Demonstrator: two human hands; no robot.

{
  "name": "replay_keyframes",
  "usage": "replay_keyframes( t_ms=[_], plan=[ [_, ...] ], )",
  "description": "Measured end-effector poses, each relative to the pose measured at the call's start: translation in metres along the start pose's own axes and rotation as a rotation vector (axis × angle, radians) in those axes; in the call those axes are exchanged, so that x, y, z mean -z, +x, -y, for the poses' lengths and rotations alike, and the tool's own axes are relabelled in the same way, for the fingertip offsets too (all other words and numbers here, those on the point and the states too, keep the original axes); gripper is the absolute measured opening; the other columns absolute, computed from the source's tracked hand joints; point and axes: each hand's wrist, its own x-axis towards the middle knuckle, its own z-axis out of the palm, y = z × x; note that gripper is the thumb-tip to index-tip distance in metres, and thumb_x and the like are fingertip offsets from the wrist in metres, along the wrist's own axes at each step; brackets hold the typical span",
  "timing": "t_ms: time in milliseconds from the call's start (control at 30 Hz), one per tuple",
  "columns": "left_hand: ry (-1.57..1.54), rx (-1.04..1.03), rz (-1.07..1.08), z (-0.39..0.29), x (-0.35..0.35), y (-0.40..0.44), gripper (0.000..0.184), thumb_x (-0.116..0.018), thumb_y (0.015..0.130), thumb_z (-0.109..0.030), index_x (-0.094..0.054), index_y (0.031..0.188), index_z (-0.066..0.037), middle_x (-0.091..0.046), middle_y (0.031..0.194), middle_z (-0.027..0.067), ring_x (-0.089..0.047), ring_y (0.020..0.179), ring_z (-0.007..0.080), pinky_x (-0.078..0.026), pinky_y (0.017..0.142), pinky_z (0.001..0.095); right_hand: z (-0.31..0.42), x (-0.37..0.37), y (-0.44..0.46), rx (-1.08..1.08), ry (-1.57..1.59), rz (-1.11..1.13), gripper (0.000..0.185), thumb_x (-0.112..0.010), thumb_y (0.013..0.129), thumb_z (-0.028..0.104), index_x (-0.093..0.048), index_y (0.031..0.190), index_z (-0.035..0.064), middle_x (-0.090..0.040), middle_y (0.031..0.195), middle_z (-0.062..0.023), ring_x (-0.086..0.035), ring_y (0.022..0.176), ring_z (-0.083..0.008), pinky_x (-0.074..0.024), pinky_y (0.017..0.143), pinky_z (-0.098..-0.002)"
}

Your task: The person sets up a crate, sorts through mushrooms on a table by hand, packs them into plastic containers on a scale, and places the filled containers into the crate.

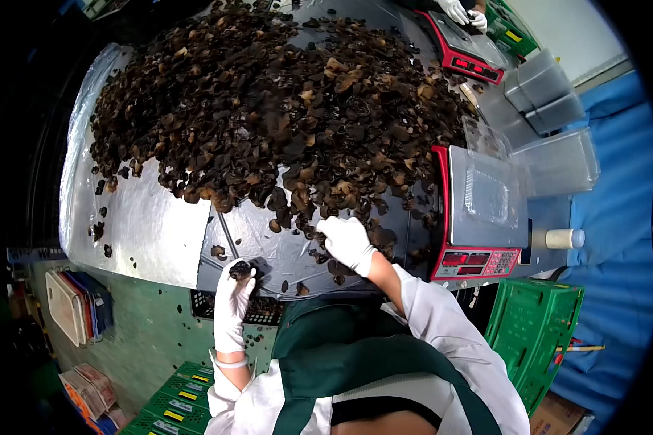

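A broad heap of dark brown wood ear mushrooms (268, 109) covers most of the table. My left hand (232, 308), in a white glove, is at the table's front edge with its fingers closed round a small dark wood ear mushroom (241, 271). Also gloved in white, my right hand (347, 243) reaches to the front fringe of the heap. Its fingers are curled together among loose pieces, and what lies between them is hidden. To its right stands a red-framed digital scale (479, 264) with a clear plastic box (488, 190) on its plate.
Stacked clear containers (556, 163) stand right of the scale, near a white roll (564, 238). A second scale (474, 67) is at the far right, beside another person's gloved hands (466, 13). Green crates (535, 341) stand below right; a black crate (263, 312) sits under the front edge.
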Motion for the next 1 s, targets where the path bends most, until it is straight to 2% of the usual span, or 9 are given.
replay_keyframes(
  t_ms=[67,233,433,467,500,600,700,867,1000],
  plan=[
    [-0.03,-0.007,-0.004,-0.005,0.011,-0.006,0.041,-0.066,0.087,-0.019,-0.051,0.12,0.0,-0.061,0.11,0.0117,-0.062,0.102,0.0248,-0.056,0.082,0.0296,-0.002,0.011,-0.002,0.023,0.085,-0.089,0.02,-0.059,0.072,0.011,-0.058,0.092,0.0145,-0.054,0.078,-0.0054,-0.057,0.077,-0.0243,-0.0417,0.07,-0.0378],
    [-0.133,0.017,-0.029,-0.017,0.007,-0.011,0.037,-0.061,0.089,-0.015,-0.052,0.121,0.003,-0.06,0.113,0.0149,-0.063,0.102,0.0273,-0.058,0.081,0.0314,0.035,0.01,-0.003,0.259,-0.177,0.169,0.012,-0.05,0.082,0.015,-0.059,0.09,0.0156,-0.054,0.087,-0.0063,-0.055,0.088,-0.0244,-0.0363,0.092,-0.0501],
    [-0.245,0.059,-0.019,-0.021,0.001,-0.006,0.033,-0.053,0.094,-0.017,-0.052,0.121,0.003,-0.062,0.11,0.0164,-0.063,0.101,0.0288,-0.058,0.08,0.0326,0.028,-0.001,-0.003,0.352,-0.091,0.235,0.013,-0.05,0.083,0.016,-0.059,0.093,0.0159,-0.053,0.089,-0.0056,-0.057,0.081,-0.0224,-0.0402,0.075,-0.0403],
    [-0.221,0.057,-0.014,-0.021,0.004,-0.005,0.036,-0.049,0.097,-0.025,-0.053,0.12,0.002,-0.062,0.11,0.0164,-0.063,0.102,0.0298,-0.057,0.08,0.0353,0.024,0.001,0.0,0.349,-0.11,0.24,0.013,-0.05,0.083,0.016,-0.058,0.094,0.0158,-0.053,0.089,-0.005,-0.057,0.08,-0.0218,-0.0408,0.072,-0.0372],
    [-0.292,0.087,-0.012,-0.022,0.006,-0.004,0.041,-0.046,0.098,-0.033,-0.053,0.12,0.001,-0.062,0.11,0.0163,-0.062,0.102,0.0306,-0.057,0.08,0.0373,0.019,0.003,0.002,0.318,-0.134,0.296,0.017,-0.055,0.083,0.021,-0.058,0.099,0.0158,-0.053,0.092,-0.0054,-0.056,0.083,-0.022,-0.0412,0.072,-0.0354],
    [-0.283,0.083,-0.008,-0.025,0.017,-0.01,0.045,-0.045,0.098,-0.034,-0.05,0.124,0.002,-0.06,0.115,0.0193,-0.061,0.105,0.0304,-0.057,0.08,0.0379,0.009,0.014,-0.002,0.293,-0.001,0.319,0.043,-0.067,0.078,0.034,-0.056,0.115,0.0148,-0.052,0.098,-0.0064,-0.054,0.09,-0.023,-0.0411,0.075,-0.037],
    [-0.247,0.097,-0.029,-0.021,0.015,-0.009,0.044,-0.042,0.099,-0.033,-0.048,0.125,0.002,-0.058,0.119,0.02,-0.059,0.109,0.032,-0.057,0.081,0.0385,0.021,0.02,-0.003,0.24,-0.177,0.404,0.049,-0.068,0.076,0.034,-0.054,0.119,0.0145,-0.053,0.099,-0.0063,-0.055,0.09,-0.0229,-0.04,0.077,-0.0399],
    [-0.583,0.211,-0.034,-0.019,-0.004,-0.009,0.049,-0.042,0.099,-0.031,-0.038,0.132,0.006,-0.044,0.135,0.0255,-0.048,0.122,0.0383,-0.054,0.087,0.0408,0.048,0.004,0.01,0.313,-0.269,0.365,0.029,-0.047,0.087,0.011,-0.055,0.115,0.0109,-0.057,0.091,-0.0068,-0.059,0.086,-0.0229,-0.0385,0.093,-0.0479],
    [-0.672,0.232,0.049,-0.018,-0.003,-0.009,0.05,-0.039,0.1,-0.032,-0.037,0.133,0.005,-0.042,0.136,0.026,-0.049,0.122,0.0359,-0.054,0.087,0.0402,0.061,0.006,0.019,0.341,-0.35,0.507,0.018,-0.048,0.086,0.011,-0.055,0.102,0.0082,-0.059,0.09,-0.008,-0.064,0.083,-0.0247,-0.0384,0.095,-0.0547]
  ],
)
